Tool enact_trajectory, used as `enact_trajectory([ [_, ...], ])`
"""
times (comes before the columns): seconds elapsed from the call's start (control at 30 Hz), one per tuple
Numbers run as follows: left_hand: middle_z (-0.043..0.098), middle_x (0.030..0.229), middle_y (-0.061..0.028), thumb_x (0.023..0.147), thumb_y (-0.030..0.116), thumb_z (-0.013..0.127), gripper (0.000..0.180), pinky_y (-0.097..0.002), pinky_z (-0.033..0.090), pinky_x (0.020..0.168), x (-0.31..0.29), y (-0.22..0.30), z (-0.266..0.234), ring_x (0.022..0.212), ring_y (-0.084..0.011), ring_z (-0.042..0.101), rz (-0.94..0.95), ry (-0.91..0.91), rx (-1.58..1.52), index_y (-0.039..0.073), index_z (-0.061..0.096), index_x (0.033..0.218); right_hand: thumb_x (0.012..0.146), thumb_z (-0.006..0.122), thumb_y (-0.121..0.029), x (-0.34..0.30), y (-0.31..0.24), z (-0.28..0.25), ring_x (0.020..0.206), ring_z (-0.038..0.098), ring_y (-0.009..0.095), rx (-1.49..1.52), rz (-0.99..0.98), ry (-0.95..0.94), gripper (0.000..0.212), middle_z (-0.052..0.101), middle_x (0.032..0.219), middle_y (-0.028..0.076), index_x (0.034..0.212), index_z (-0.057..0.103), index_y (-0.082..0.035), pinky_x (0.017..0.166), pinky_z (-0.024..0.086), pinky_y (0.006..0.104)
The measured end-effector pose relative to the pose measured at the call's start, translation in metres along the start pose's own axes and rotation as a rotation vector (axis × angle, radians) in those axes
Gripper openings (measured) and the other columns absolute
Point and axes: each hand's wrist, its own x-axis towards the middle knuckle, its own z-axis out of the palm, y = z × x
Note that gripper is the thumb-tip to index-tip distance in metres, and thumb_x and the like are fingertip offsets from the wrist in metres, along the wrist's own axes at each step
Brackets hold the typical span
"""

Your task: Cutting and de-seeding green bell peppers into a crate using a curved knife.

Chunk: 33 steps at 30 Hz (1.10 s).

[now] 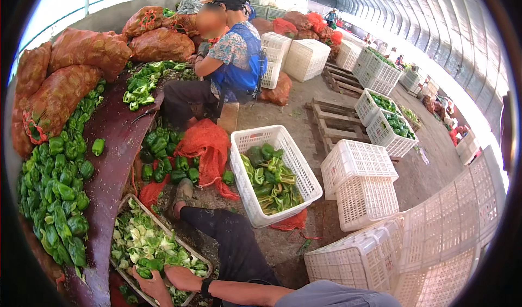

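Low in the head view, both my hands are over a shallow crate [172, 232] filled with pale green pepper cores and trimmings [145, 236]. My left hand [152, 286] is closed round a green bell pepper [150, 264]. My right hand [184, 278], with a dark band at the wrist, is close beside it with its fingers curled in; what they hold, if anything, is hidden. A big heap of whole green peppers [58, 193] lies to my left on the dark red table [111, 160]. Right of my leg stands a white crate [315, 190] with opened peppers [269, 179] inside.
Across the table's far end, a person in a blue vest [242, 62] sits by cut peppers [140, 87]. Full mesh sacks [89, 51] line the left. A red net [201, 144] and peppers lie on the floor. Stacked white crates [361, 182] and wooden pallets [334, 122] stand right.
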Motion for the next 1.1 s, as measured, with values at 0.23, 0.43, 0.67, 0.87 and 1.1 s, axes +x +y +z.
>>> enact_trajectory([
  [0.23, 0.065, 0.132, -0.0244, 0.091, 0.008, 0.066, 0.057, -0.0435, 0.054, 0.097, -0.001, -0.006, -0.013, 0.107, -0.0393, 0.068, -0.157, -0.04, -0.272, 0.002, 0.052, 0.146, 0.097, 0.059, -0.005, 0.043, 0.029, -0.014, 0.054, 0.044, 0.028, 0.416, 0.205, -0.416, 0.011, 0.043, 0.067, 0.009, 0.098, 0.052, 0.004, 0.054, 0.039, 0.0469],
  [0.43, 0.067, 0.123, -0.0182, 0.098, 0.012, 0.061, 0.05, -0.0478, 0.061, 0.071, 0.004, -0.041, -0.027, 0.101, -0.0331, 0.068, -0.709, 0.015, -0.564, 0.014, 0.054, 0.148, 0.092, 0.069, -0.029, 0.015, 0.001, -0.026, 0.043, 0.033, 0.006, 1.145, 0.495, -0.521, 0.026, 0.041, 0.057, -0.005, 0.077, 0.059, -0.01, 0.04, 0.026, 0.0278],
  [0.67, 0.062, 0.131, -0.0135, 0.098, 0.0, 0.046, 0.058, -0.0407, 0.064, 0.082, -0.008, 0.004, -0.092, 0.108, -0.0269, 0.068, -0.519, -0.045, -1.135, 0.009, 0.044, 0.155, 0.083, 0.067, -0.023, 0.033, 0.015, -0.015, 0.039, 0.042, 0.012, 0.834, 0.461, -0.284, 0.035, 0.044, 0.048, 0.0, 0.054, 0.052, -0.011, 0.038, 0.032, 0.0322],
  [0.87, 0.06, 0.138, -0.0159, 0.097, 0.004, 0.058, 0.071, -0.0447, 0.059, 0.1, -0.021, 0.012, -0.118, 0.122, -0.0286, 0.065, -0.329, -0.067, -1.135, 0.005, 0.03, 0.162, 0.086, 0.071, -0.022, 0.019, -0.022, -0.03, 0.065, 0.062, 0.035, 0.197, 0.337, 0.045, 0.027, 0.064, 0.072, 0.019, 0.083, 0.065, 0.004, 0.063, 0.051, 0.0468],
  [1.1, 0.057, 0.142, -0.019, 0.085, 0.007, 0.054, 0.086, -0.0478, 0.051, 0.112, -0.038, -0.002, -0.131, 0.131, -0.0319, 0.061, -0.322, -0.127, -1.116, 0.003, 0.023, 0.165, 0.085, 0.08, -0.016, -0.007, -0.099, -0.055, 0.063, 0.06, 0.027, 0.384, 0.204, 0.119, 0.025, 0.064, 0.073, 0.014, 0.096, 0.066, 0.001, 0.062, 0.049, 0.04],
])
